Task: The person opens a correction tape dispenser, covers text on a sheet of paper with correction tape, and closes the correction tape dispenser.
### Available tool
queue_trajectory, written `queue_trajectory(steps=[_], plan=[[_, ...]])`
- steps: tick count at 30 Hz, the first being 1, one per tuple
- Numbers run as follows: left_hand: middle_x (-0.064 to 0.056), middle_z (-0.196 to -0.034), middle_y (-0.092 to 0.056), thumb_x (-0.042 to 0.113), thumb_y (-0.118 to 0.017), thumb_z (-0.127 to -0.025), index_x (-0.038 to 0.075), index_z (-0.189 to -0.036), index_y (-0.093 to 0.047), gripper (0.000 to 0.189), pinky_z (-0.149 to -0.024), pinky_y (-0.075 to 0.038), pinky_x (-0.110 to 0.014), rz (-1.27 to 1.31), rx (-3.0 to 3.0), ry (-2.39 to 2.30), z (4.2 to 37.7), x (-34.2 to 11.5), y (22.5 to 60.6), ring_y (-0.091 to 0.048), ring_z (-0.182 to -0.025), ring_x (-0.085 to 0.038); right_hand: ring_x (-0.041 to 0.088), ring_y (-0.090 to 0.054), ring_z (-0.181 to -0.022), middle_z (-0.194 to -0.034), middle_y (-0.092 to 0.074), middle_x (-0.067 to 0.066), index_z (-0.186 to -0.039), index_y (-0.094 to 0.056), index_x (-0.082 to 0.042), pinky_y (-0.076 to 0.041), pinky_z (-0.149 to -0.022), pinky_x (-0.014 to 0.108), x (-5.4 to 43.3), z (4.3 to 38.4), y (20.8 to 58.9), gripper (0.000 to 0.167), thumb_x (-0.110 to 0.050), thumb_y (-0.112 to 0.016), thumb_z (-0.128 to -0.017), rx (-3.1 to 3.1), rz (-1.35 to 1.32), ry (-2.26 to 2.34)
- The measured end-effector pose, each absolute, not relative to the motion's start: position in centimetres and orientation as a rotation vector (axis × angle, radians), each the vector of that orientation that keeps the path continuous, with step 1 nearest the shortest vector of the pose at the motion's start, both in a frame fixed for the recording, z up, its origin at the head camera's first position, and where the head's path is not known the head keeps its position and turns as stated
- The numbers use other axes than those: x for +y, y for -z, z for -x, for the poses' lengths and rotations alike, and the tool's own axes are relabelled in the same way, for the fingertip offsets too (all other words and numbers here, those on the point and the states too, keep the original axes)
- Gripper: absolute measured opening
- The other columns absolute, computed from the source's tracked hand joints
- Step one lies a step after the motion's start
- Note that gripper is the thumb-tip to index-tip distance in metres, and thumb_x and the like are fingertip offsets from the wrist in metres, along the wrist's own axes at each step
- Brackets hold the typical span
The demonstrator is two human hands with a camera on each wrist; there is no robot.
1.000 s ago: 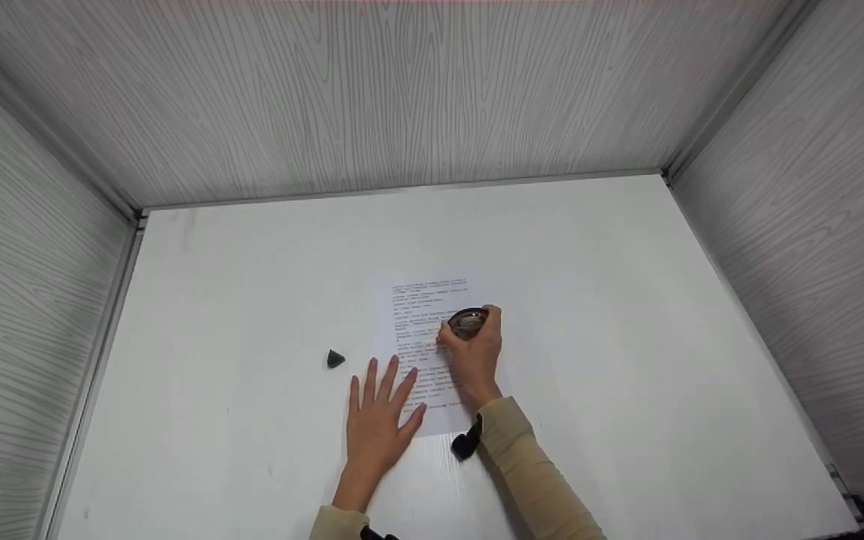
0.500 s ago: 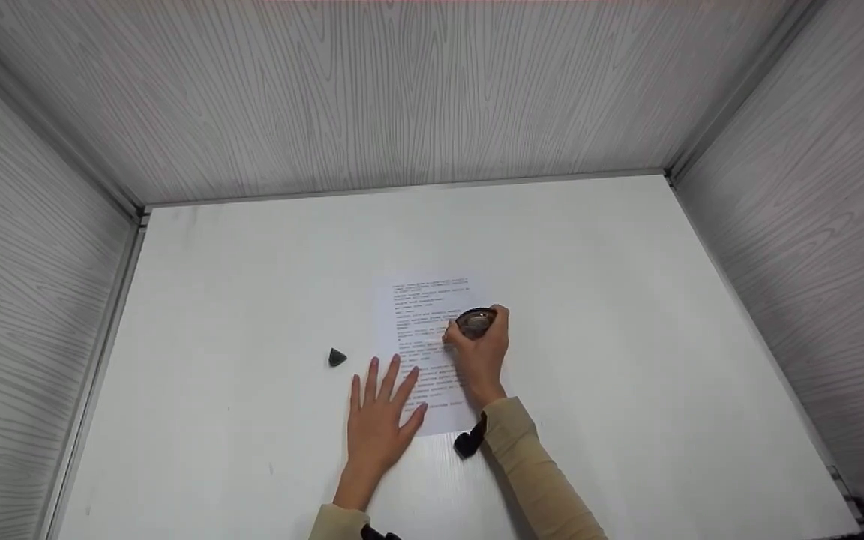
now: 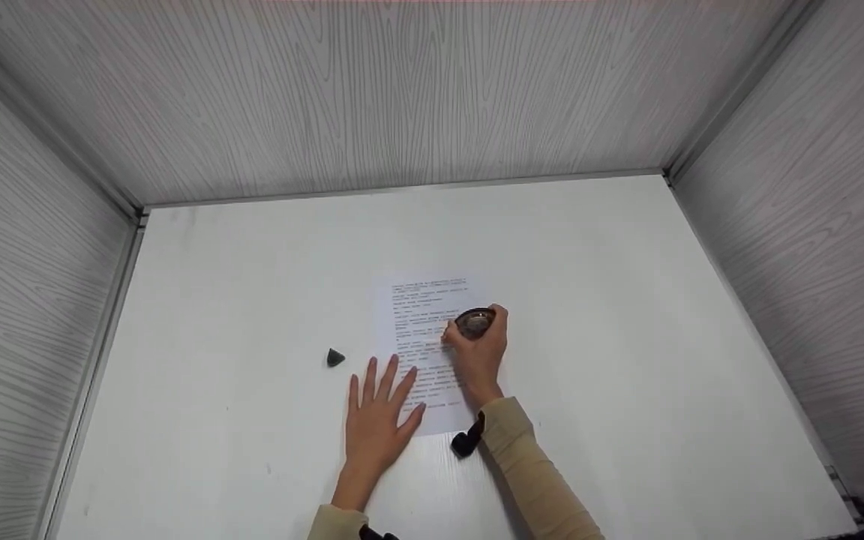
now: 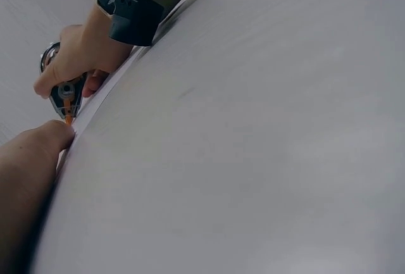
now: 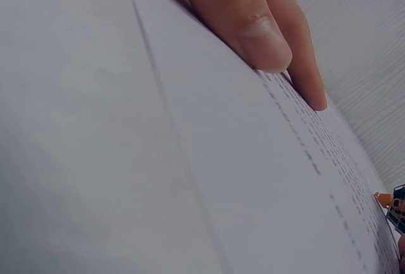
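A sheet of printed paper [image 3: 436,416] lies on the white table. My right hand [image 3: 479,358] grips a correction tape [image 3: 475,322] over the right part of the text. In the left wrist view the correction tape [image 4: 66,97] shows its dark, see-through body, with its orange tip pointing down close to the paper. My left hand [image 3: 376,426] lies flat with spread fingers on the sheet's lower left edge. In the right wrist view, the left thumb [image 5: 266,46] and a finger rest on the paper beside the printed lines.
Left of the sheet lies a small dark triangular piece [image 3: 335,358]. Grey wood-grain panels enclose the table [image 3: 627,300] at the back and both sides. A black wrist camera [image 3: 465,444] sits by the right sleeve.
Over the last second my right hand and the correction tape have shifted slightly to the right along the text. My left hand stays in place.
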State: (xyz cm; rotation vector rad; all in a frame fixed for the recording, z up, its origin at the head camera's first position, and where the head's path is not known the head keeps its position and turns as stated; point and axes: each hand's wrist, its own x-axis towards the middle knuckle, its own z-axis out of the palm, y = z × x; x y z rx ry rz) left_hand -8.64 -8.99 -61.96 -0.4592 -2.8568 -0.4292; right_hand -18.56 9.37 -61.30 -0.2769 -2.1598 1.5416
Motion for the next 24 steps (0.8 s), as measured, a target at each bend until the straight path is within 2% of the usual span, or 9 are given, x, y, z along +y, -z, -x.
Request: queue_trajectory(steps=[6,14,24], plan=[[-0.007,-0.158,-0.035,0.053,-0.053,-0.095,0.025,-0.147,-0.049,0.060,-0.116,-0.016,-0.061,0.464,-2.846,0.429,8.4,-9.0,61.9,-0.023,-0.147,-0.038,0.019,-0.058,-0.106,-0.115,-0.057,0.008,-0.129,-0.044,-0.001,-0.049,-0.090,0.035,9.5,18.3,61.5,0.066,-0.017,-0.081,-0.077,-2.126,0.324,-1.615],[-0.004,-0.161,-0.030,0.056,-0.048,-0.097,0.028,-0.150,-0.045,0.060,-0.118,-0.011,-0.058,0.457,-2.909,0.416,8.5,-8.7,61.6,-0.018,-0.150,-0.035,0.023,-0.061,-0.107,-0.119,-0.055,0.010,-0.132,-0.039,-0.001,-0.055,-0.086,0.038,10.2,17.9,61.3,0.069,-0.020,-0.080,-0.081,-2.007,0.419,-1.744],[-0.006,-0.160,-0.033,0.053,-0.053,-0.096,0.027,-0.148,-0.049,0.058,-0.117,-0.013,-0.060,0.467,-2.869,0.442,8.2,-8.7,61.6,-0.020,-0.148,-0.037,0.023,-0.062,-0.104,-0.116,-0.058,0.014,-0.129,-0.041,0.001,-0.053,-0.087,0.038,9.0,16.5,60.7,0.066,-0.015,-0.081,-0.080,-2.028,0.401,-1.750]])
